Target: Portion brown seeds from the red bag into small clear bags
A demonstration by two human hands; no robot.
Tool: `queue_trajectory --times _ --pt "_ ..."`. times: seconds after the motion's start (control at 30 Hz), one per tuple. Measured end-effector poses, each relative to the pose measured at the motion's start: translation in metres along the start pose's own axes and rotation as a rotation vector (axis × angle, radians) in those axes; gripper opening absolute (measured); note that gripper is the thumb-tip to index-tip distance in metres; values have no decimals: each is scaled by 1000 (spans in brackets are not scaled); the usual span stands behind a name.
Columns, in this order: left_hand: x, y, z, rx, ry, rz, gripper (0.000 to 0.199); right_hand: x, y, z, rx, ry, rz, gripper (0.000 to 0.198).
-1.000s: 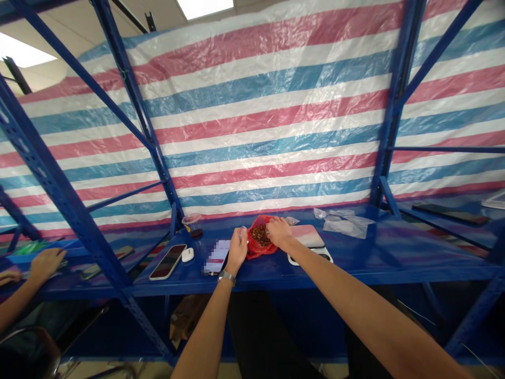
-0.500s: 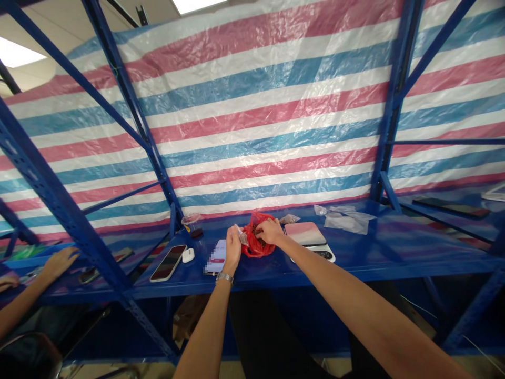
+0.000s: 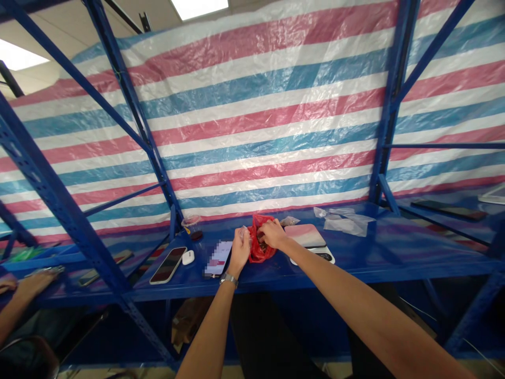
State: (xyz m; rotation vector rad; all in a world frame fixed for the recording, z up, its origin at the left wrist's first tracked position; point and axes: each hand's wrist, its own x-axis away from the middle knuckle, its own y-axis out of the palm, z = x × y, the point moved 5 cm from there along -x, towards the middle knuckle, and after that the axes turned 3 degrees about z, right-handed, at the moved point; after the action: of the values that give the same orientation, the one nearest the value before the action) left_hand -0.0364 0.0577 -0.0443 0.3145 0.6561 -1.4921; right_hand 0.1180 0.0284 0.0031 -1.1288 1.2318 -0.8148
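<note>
A red plastic bag [image 3: 261,255] sits opened on the blue shelf and holds small brown pieces. My right hand [image 3: 273,235] reaches into its mouth with the fingers bent together; the fingertips are partly hidden among the pieces. At the bag's left side, my left hand [image 3: 239,249] is closed on a small clear plastic bag [image 3: 244,232], mostly covered by the fingers. Just behind my right hand lies another small clear bag [image 3: 290,221] with something brownish inside. A white digital scale [image 3: 329,257] with a pinkish top stands right of the red bag.
Left of my hands lie a lit phone [image 3: 219,258], a white earbud case [image 3: 188,257], a second phone [image 3: 168,265] and a clear plastic cup [image 3: 192,226]. Flat clear bags [image 3: 347,223] lie at right. Blue uprights [image 3: 134,105] flank the shelf. Another person's hand [image 3: 39,281] rests far left.
My left hand has shifted slightly right, closer to the red bag, uncovering more of the lit phone. My right hand stays in the red bag. The other person's hand has moved left and down.
</note>
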Motion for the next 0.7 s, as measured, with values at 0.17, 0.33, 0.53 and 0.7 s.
queue_trajectory --times 0.17,0.33,0.53,0.7 --pt "0 0 1 74 -25 -30 43 4 -3 -3 13 -38 -22 21" --pt "5 -4 15 -58 76 -1 38 6 -12 -4 93 -4 -35 25" --pt "10 -9 23 -369 60 68 37 8 -12 -3 101 83 -36 28" --pt "3 -4 12 -143 22 -3 41 12 -7 2 -15 99 -17 24"
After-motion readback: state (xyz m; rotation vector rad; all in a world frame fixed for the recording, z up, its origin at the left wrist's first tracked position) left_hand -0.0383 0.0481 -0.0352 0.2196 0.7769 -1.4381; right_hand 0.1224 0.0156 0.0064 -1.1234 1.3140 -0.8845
